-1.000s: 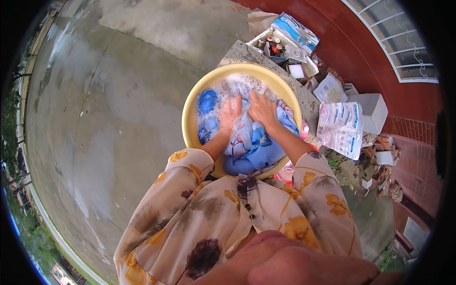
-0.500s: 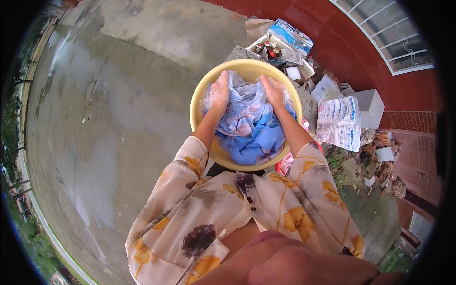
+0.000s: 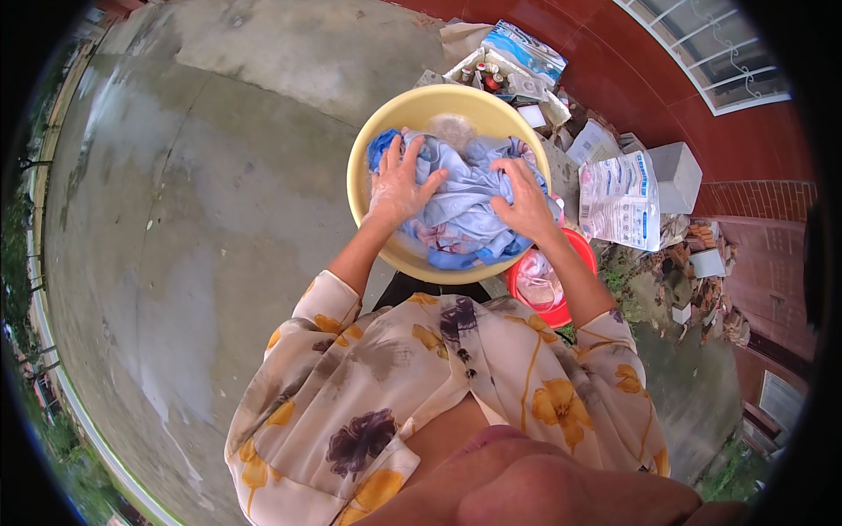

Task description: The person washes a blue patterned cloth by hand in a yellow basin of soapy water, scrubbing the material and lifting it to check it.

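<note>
A round yellow basin (image 3: 359, 187) holds wet, light-blue patterned cloth (image 3: 465, 188) in sudsy water. My left hand (image 3: 401, 181) lies on the cloth at the left, fingers spread and the thumb apart. On the right side of the cloth rests my right hand (image 3: 526, 203), its thumb and fingers apart over the fabric. Neither hand visibly grips a fold. A darker blue part of the cloth shows beyond my left fingertips, and foamy water shows at the far side of the basin.
A red basin (image 3: 579, 311) with pale pink cloth stands at the near right. Past the yellow basin sits a white foam box (image 3: 554, 107) with bottles. A white printed bag (image 3: 621, 200), a grey block (image 3: 675, 178) and rubble lie along the red wall (image 3: 614, 70).
Both hands have come up from the basin's sides onto the cloth and nearer to me. The cloth has been turned over and spread wider, and more of the red basin shows.
</note>
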`<state>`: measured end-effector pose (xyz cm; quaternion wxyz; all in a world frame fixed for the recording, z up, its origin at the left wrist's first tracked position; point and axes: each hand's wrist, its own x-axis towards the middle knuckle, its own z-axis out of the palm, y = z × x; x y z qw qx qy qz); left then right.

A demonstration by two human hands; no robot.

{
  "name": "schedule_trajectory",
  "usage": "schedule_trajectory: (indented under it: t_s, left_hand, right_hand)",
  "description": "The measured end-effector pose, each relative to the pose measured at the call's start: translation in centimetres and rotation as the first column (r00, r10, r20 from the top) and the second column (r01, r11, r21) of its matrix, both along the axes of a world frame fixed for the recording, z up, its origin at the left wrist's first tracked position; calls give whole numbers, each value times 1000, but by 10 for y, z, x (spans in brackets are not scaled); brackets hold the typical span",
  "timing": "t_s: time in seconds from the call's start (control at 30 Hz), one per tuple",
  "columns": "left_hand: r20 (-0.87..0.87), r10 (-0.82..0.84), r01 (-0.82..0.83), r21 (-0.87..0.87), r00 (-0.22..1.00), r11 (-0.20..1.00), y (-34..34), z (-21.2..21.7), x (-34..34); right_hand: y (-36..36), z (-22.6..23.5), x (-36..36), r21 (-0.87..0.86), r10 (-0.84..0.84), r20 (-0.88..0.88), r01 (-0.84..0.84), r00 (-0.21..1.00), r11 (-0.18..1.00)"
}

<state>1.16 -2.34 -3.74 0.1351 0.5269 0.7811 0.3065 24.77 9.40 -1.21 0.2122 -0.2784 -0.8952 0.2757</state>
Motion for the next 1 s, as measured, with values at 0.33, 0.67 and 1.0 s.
schedule_trajectory:
  t_s: [0.33, 0.67, 1.0]
  left_hand:
    - [-409, -115, 5, -259, 905, 966, 32, -59, 45]
    - [-199, 45, -73, -133, 979, 988, 87, -202, 8]
    - [489, 216, -306, 112, 845, 946, 75, -28, -23]
  right_hand:
    - [36, -61, -95, 8, -43, 640, 50, 768, 999]
    - [98, -145, -119, -556, 77, 533, 280, 842, 782]
    - [94, -94, -117, -711, -597, 171, 517, 784, 476]
